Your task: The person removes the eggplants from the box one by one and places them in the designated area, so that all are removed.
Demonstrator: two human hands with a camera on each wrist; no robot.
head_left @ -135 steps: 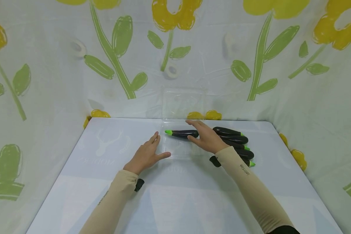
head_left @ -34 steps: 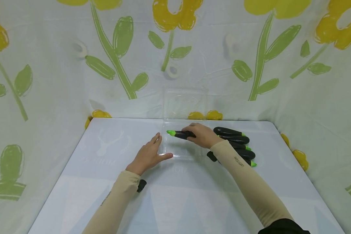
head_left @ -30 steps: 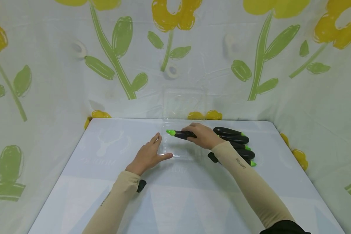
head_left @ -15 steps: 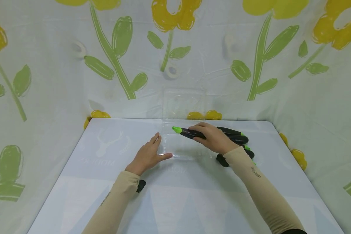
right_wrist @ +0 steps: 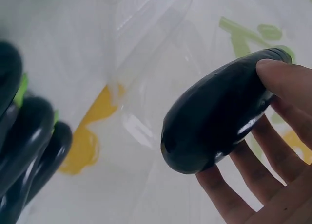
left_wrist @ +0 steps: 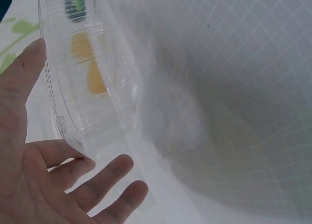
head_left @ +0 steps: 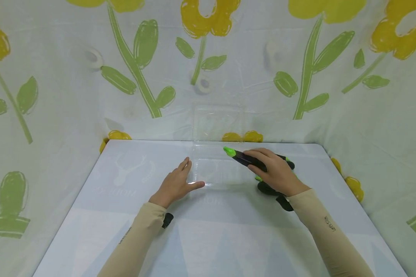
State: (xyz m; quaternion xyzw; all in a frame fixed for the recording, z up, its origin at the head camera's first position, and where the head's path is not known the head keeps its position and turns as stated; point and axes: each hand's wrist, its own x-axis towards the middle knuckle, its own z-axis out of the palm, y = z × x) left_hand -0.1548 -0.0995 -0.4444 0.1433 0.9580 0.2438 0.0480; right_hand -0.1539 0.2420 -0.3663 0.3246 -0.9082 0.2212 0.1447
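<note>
My right hand [head_left: 274,173] holds a dark purple eggplant [head_left: 253,161] with a bright green stem end, tilted with the green end up and to the left. In the right wrist view, the thumb lies on one side of the glossy eggplant [right_wrist: 219,112] and the fingers on the other. A clear plastic clamshell box [head_left: 216,173] lies at the back middle of the table, its lid [head_left: 218,123] raised behind. My left hand [head_left: 173,186], thumb and fingers spread, rests at the box's front left corner. The left wrist view shows the thumb against the clear rim [left_wrist: 53,97].
More eggplants [head_left: 267,188] lie right of the box, partly hidden behind my right hand; several dark eggplants [right_wrist: 34,141] show at the left of the right wrist view. The white table [head_left: 208,238] ends at a flower-printed curtain [head_left: 256,88].
The eggplant lay in the box under my open right hand; that hand has gripped it, lifted it and carried it right, towards the other eggplants. My left hand stays at the box.
</note>
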